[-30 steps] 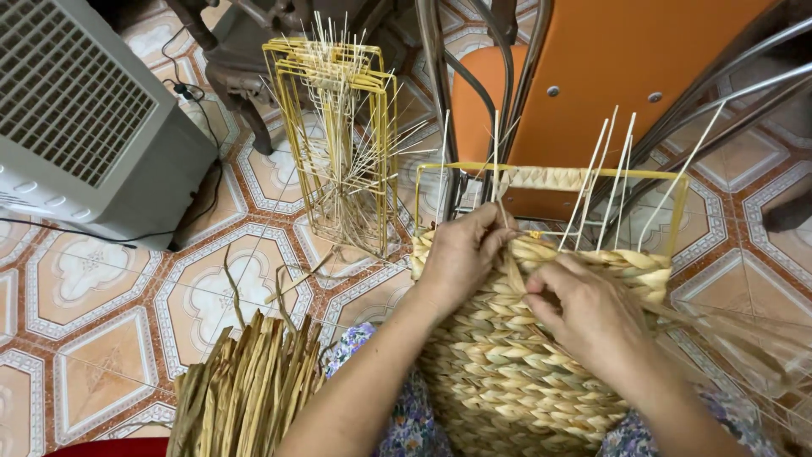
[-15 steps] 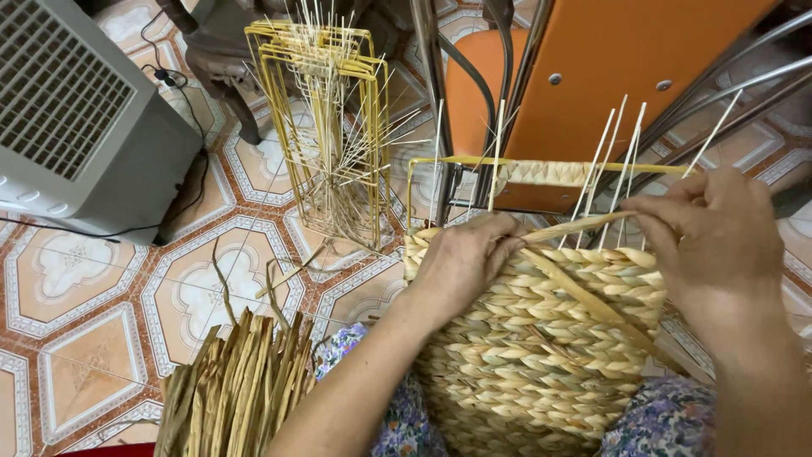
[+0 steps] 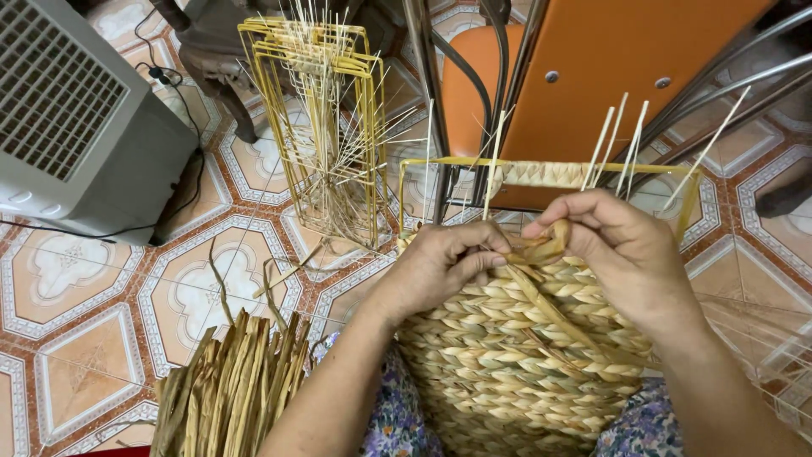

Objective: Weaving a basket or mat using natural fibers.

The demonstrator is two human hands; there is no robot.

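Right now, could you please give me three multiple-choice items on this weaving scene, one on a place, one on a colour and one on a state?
1. Where does the bundle of loose dried strips lie?
A. on the orange chair
B. on the floor, left of the basket
C. on top of the fan unit

2. What colour is the wire frame standing on the floor?
A. yellow
B. blue
C. black

3. What is the right hand doing?
A. resting flat on the floor
B. hanging free of everything
C. pinching a strand at the basket's top edge

Answers: 1 B, the bundle sits on the tiles beside the left forearm. 2 A, its wires are yellow. 3 C, its fingers close on a strand above the woven basket, with the left hand close beside it.
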